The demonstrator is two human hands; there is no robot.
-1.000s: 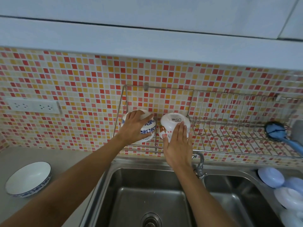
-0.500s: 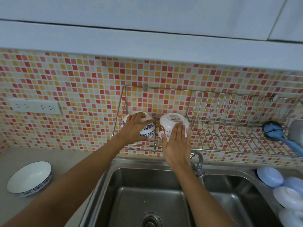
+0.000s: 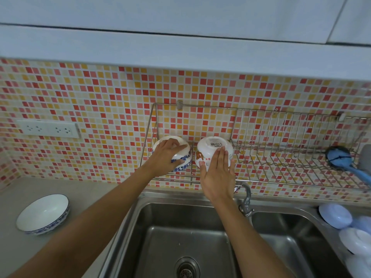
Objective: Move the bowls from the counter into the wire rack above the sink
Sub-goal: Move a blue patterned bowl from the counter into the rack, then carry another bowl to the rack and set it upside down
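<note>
Two bowls sit upside down in the left end of the wire rack (image 3: 281, 157), side by side and nearly touching. The orange-patterned bowl (image 3: 210, 151) shows a printed sticker on its upturned base, barcode-like, the text too small to read. It is white with orange and red motifs on the side. The blue-patterned bowl (image 3: 181, 160) beside it is white with a blue floral band near the rim. The left hand (image 3: 167, 157) is clamped over the blue one, fingers spread across the base, thumb on the wall. The right hand (image 3: 217, 173) lies flat against the orange one, fingers straight and together, thumb on its left side. Both bowls sit a touch lower and squarer in the rack than a second ago, and the hands have barely shifted. A third bowl (image 3: 43, 214), white with a blue rim pattern, waits upright on the desk (image 3: 84, 199) at left. A blue brush (image 3: 345, 161) lies at the rack's right end.
</note>
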